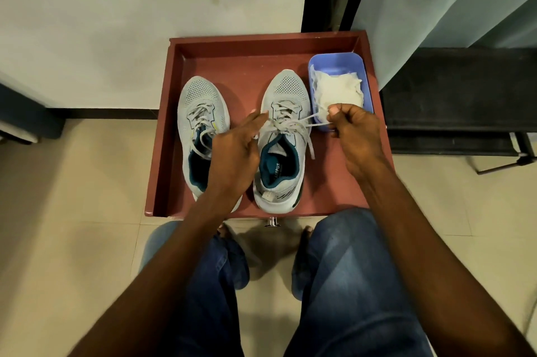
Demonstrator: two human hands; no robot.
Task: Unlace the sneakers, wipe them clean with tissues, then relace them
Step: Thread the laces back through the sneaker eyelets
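Observation:
Two grey sneakers with teal lining stand side by side, toes pointing away, in a reddish-brown tray (174,72). The left sneaker (200,101) has a loosely tied lace. Over the right sneaker (286,89) the white lace (290,124) is stretched sideways. My left hand (235,153) pinches its left end near the eyelets. My right hand (357,138) grips the right end and holds it taut to the right. A blue tub (337,61) with crumpled white tissues (337,89) sits at the tray's back right, just beyond my right hand.
The tray stands on a beige tiled floor against a white wall (145,8). A black stand (453,101) is at the right, with a curtain above it. My knees in blue jeans (348,284) are just in front of the tray.

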